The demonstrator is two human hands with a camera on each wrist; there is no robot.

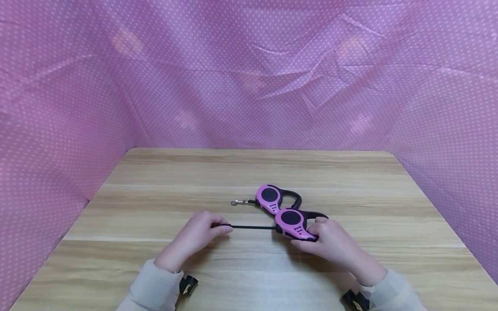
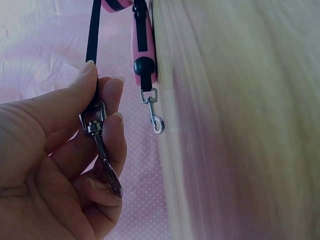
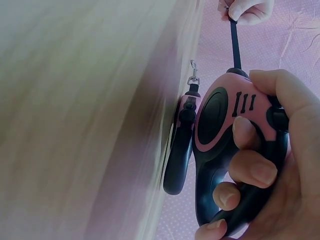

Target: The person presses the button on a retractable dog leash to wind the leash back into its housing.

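My right hand [image 1: 330, 242] grips the black handle of a pink and black retractable dog leash [image 1: 291, 221], fingers through the handle loop. From its nose a black strap [image 1: 253, 227] runs out straight to my left hand [image 1: 200, 233]. There the thumb and fingers pinch the strap's end, just above a dark metal snap hook [image 2: 102, 150] that lies against the curled fingers. Just behind the held leash, a second pink and black retractable leash [image 1: 269, 194] lies on the table, its silver snap hook [image 1: 239, 202] pointing left.
The wood-grain table [image 1: 155, 181] spreads out under both hands. A pink cloth with white dots [image 1: 249, 108] hangs behind it and along both sides. Dark camera mounts [image 1: 188, 285] sit at the wrists by the light sleeves.
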